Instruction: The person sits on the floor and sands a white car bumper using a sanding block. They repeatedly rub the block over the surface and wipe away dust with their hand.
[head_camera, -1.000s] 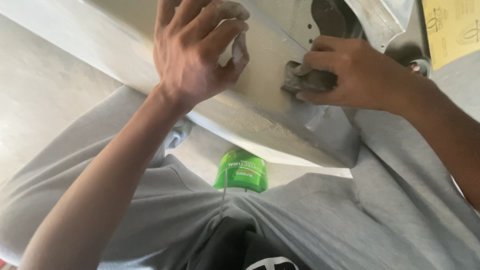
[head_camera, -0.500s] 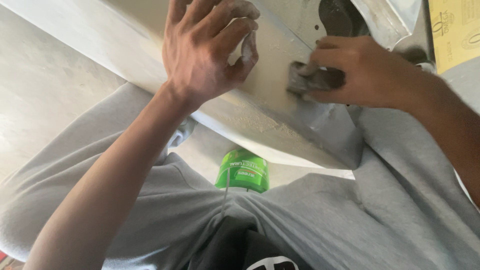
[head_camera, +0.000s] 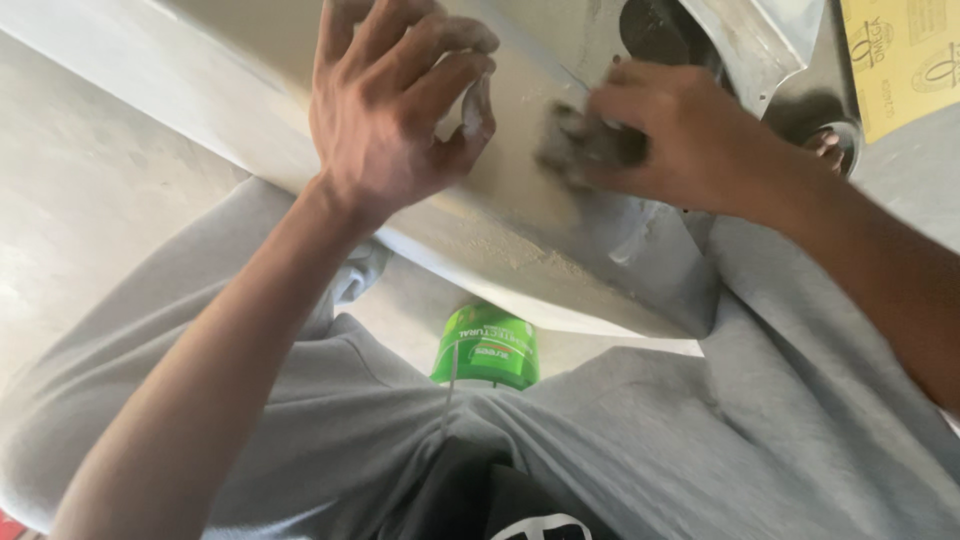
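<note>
Two hands work on a grey metal panel (head_camera: 250, 150) that lies tilted across the person's lap. Much of the panel looks dull and scuffed, with pale dust gathered along its lower edge, so the rubbing seems well under way, though how much is left cannot be told. The right hand (head_camera: 690, 140) is curled tight around a grey abrasive pad (head_camera: 580, 150), pressing it flat to the panel. The left hand (head_camera: 395, 110) grips nothing; its fingers are bent and braced against the panel. A green tub (head_camera: 487, 350) stands below, between the knees.
</note>
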